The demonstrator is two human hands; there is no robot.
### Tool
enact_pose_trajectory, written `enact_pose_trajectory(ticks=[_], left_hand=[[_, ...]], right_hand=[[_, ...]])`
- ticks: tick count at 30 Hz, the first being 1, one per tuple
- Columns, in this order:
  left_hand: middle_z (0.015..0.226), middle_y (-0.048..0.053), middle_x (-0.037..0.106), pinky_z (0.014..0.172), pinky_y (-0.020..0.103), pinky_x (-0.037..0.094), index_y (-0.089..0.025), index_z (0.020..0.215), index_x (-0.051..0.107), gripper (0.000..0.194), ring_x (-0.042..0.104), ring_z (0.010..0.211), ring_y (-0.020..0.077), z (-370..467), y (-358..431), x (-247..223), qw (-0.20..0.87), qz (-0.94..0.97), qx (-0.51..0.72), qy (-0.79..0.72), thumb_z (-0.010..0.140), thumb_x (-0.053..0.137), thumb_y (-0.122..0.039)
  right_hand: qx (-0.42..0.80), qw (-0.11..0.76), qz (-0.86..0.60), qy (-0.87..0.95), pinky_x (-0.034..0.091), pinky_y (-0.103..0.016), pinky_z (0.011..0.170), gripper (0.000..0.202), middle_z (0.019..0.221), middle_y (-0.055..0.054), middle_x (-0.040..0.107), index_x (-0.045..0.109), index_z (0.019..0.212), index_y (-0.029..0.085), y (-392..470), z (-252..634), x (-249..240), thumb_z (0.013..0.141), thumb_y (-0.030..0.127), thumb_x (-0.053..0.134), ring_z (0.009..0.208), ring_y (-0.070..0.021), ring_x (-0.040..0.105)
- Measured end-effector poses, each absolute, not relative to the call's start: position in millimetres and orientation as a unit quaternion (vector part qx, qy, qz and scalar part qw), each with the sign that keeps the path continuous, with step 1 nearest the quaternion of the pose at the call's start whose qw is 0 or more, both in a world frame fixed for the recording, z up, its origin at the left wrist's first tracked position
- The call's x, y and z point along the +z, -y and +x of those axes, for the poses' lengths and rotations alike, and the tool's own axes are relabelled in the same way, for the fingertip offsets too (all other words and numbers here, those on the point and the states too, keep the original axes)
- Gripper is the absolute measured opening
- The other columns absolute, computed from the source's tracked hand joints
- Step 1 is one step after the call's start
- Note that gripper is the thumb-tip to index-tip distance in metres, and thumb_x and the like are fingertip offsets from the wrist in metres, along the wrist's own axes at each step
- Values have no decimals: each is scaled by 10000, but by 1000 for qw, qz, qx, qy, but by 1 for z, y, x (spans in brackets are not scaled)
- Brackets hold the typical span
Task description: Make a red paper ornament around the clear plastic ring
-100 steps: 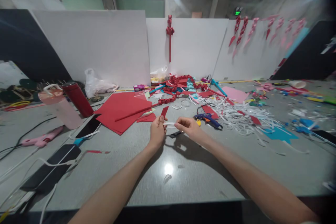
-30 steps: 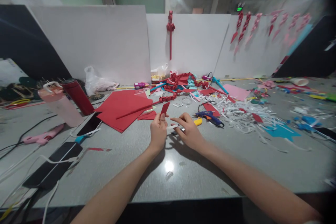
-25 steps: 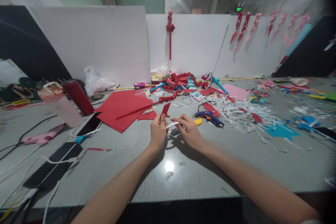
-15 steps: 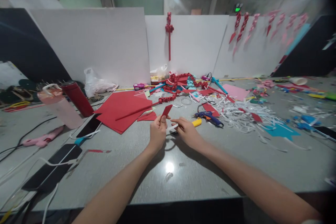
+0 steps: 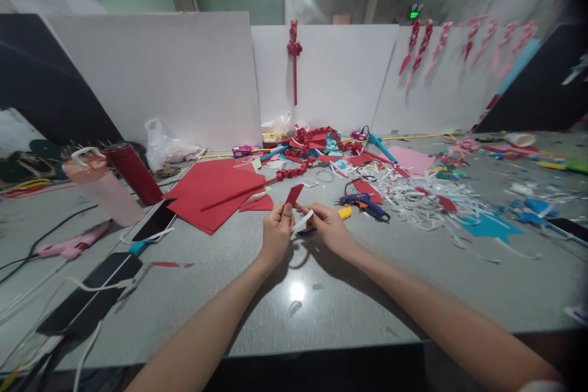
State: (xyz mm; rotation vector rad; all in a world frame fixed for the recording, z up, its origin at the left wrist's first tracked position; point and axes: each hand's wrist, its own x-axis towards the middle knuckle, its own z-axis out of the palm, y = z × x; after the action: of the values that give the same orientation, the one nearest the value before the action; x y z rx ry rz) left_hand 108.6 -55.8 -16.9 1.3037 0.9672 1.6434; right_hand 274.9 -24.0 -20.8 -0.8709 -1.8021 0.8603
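The left hand [image 5: 274,237] grips a red paper piece [image 5: 294,194], raised above the table [image 5: 367,306], and a curved white strip [image 5: 303,220] at its lower end. The right hand [image 5: 334,231] pinches the strip's other end. The strip is bent but unattached at that end, as far as shows; any join inside the left hand is hidden. A fully formed red ornament [image 5: 294,49] hangs beyond, while red paper sheets [image 5: 215,190] lie flat, unworked.

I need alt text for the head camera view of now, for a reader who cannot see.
A left hand holds a small red piece over a grey table, while a right hand touches a curved white strip. Beyond lie red sheets, a blue glue gun and tangled white strips; red and pink decorations hang on white panels.
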Motion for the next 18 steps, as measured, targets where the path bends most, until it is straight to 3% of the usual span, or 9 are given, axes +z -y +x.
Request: enact_pose_trajectory(ticks=[3,7,10,13,18], left_hand=[[554,-43,451,493,219,316,-186,782,669,474,381,499,99,109,57,-18,384,533,647,-387,1001,649,-606],[553,-59,404,487,238,246,-199,899,726,392,317,489,110,110,58,-18,328,520,665,-424,1013,646,-565],[553,-51,428,513,258,254,-207,930,744,349,346,502,129,110,59,-18,289,512,674,-447,1026,637,-524],[563,-38,461,553,271,276,-211,881,730,329,396,527,145,111,61,-17,250,513,684,-454,1036,629,-484],[560,-44,470,580,278,266,-221,838,674,310,391,515,142,110,66,-13,208,502,695,-471,1042,628,-450]], right_hand=[[401,453,-355,713,477,-305,663,437,739,-17,653,809,1107,183,24,273,-24,1063,539,560,699,-181,620],[397,479,-355,698,538,-313,686,391,856,-11,693,652,1279,211,33,266,-24,1023,506,631,725,-177,662],[386,544,-302,681,590,-355,887,302,1058,-41,733,530,1271,264,45,260,-21,1046,446,615,951,-189,722],[392,539,-282,690,588,-406,1024,227,1261,-95,722,525,1247,272,55,256,-20,1086,430,557,1167,-209,714],[363,530,-260,721,554,-442,1161,324,1531,-136,594,471,1413,301,66,251,-25,1104,361,545,1441,-228,600]])
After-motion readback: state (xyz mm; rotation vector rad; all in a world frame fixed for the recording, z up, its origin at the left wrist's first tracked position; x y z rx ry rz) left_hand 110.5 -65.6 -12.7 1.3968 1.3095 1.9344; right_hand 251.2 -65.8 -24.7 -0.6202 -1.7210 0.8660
